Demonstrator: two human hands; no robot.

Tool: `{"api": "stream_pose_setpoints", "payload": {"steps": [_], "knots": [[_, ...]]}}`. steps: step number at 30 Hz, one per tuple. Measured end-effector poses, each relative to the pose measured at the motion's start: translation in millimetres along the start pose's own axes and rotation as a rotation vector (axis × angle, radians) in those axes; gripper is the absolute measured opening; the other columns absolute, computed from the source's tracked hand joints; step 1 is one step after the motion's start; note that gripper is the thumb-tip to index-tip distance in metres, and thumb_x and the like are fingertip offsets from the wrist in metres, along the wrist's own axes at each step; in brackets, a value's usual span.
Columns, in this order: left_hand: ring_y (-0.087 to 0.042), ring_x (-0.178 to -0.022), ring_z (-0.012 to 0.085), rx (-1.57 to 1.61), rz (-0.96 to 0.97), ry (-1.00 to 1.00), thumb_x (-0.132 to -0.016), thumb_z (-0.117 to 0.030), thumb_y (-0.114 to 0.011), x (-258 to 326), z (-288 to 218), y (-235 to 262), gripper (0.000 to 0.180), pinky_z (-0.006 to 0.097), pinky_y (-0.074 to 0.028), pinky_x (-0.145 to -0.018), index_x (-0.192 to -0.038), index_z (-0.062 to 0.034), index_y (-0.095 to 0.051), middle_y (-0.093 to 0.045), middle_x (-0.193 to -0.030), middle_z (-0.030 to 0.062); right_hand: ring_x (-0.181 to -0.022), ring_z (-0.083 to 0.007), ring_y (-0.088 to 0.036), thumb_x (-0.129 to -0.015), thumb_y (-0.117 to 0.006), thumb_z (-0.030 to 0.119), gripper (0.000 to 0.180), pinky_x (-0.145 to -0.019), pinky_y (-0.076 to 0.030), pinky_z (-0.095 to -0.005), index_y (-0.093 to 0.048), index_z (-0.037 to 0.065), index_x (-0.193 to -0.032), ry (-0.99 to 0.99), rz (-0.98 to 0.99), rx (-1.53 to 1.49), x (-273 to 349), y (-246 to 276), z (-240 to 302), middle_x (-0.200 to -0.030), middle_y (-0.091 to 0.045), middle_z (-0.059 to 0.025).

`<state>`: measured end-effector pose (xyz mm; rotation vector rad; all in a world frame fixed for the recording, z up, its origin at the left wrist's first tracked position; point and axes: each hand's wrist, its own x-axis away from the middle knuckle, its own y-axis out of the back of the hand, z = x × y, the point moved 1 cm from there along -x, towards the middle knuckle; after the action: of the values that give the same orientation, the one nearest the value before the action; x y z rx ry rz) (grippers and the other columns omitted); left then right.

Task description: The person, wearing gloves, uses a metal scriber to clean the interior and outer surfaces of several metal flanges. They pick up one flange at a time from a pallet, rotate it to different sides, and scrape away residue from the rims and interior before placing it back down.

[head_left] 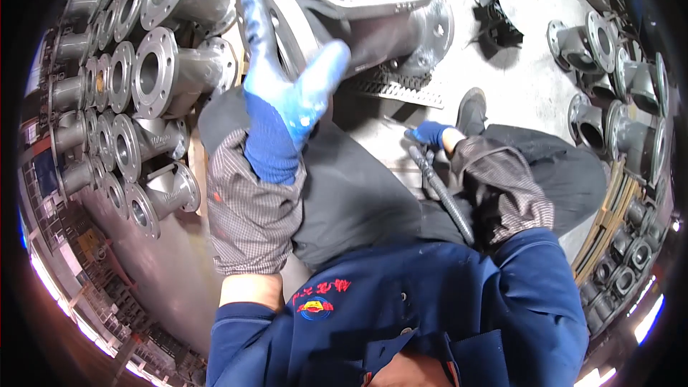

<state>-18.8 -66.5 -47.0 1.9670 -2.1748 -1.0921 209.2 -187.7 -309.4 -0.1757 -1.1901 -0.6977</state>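
A large grey metal pipe fitting (365, 39) with round flanges lies in front of me at the top. My left hand (287, 97), in a blue coated glove, reaches up to its left flange (276, 11). The fingers stretch along the flange rim and the thumb stands apart, so the hand is open; contact appears likely but is partly hidden. Lower right, my right hand (432, 133), also gloved in blue, is closed around a slim tool with a thin tip (392, 122) pointing left. A dark ribbed hose (444, 197) runs from beside that hand toward my lap.
The fitting rests on a perforated metal plate (398, 89). Stacked flanged pipe fittings (154, 72) crowd the left side. More fittings (591, 43) stand at the right, with smaller ones (623, 258) beside wooden slats (602, 222). A dark device (498, 14) sits on the pale floor.
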Motion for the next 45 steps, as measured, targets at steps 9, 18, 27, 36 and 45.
{"api": "stream_pose_setpoints", "payload": {"steps": [9,18,27,36,45], "knots": [[-0.037,-0.127,0.0248,-0.107,-0.002,0.036,-0.074,-0.017,-0.067,3.2,-1.5,-0.9,0.084,0.033,-0.026,-0.107,-0.14,0.0081,-0.022,-0.034,-0.141,0.0211,-0.084,-0.0295,-0.063,-0.069,-0.066,0.029,0.035,-0.077,-0.047,-0.0393,-0.069,0.008,-0.096,0.109,0.487,0.351,-72.5,-76.5,-55.4,-0.095,-0.067,-0.0165],[-0.05,-0.105,0.0172,0.089,-0.037,0.096,-0.075,-0.014,-0.071,1.5,0.7,-10.8,0.085,0.028,-0.04,-0.094,-0.143,0.0031,-0.022,-0.05,-0.121,0.0142,-0.072,-0.0395,-0.063,-0.064,-0.06,0.02,0.022,-0.062,-0.05,-0.0431,-0.067,0.0,-0.071,0.064,-0.135,0.525,44.8,32.1,-46.2,-0.079,-0.063,-0.0243],[-0.043,-0.12,0.0215,0.296,-0.005,0.09,-0.086,-0.014,-0.061,11.8,-2.9,-18.3,0.066,0.03,-0.034,-0.1,-0.139,0.0064,-0.028,-0.041,-0.134,0.019,-0.074,-0.0231,-0.064,-0.077,-0.062,0.014,0.05,-0.066,-0.05,-0.0319,-0.049,-0.007,-0.121,0.335,-0.277,-0.102,244.1,82.5,23.3,-0.089,-0.066,-0.0171],[-0.044,-0.119,0.0191,1.086,0.034,0.308,-0.098,-0.028,-0.035,35.4,18.3,-12.6,0.053,0.028,-0.033,-0.101,-0.143,-0.0015,-0.025,-0.042,-0.136,0.0124,-0.085,-0.0116,-0.063,-0.082,-0.063,0.008,0.041,-0.07,-0.049,-0.0213,-0.053,-0.003,-0.12,0.877,-0.479,-0.754,269.5,79.6,128.8,-0.095,-0.066,-0.009],[-0.048,-0.121,0.0173,0.121,0.116,-0.185,-0.095,-0.003,-0.036,33.6,-22.7,-1.9,0.045,0.026,-0.039,-0.098,-0.14,0.0006,-0.031,-0.044,-0.138,0.013,-0.067,-0.0104,-0.059,-0.088,-0.055,0.019,0.025,-0.062,-0.049,-0.0242,-0.061,-0.001,-0.102,1.232,-0.253,-0.666,208.4,65.5,176.9,-0.08,-0.063,-0.0049]]}}
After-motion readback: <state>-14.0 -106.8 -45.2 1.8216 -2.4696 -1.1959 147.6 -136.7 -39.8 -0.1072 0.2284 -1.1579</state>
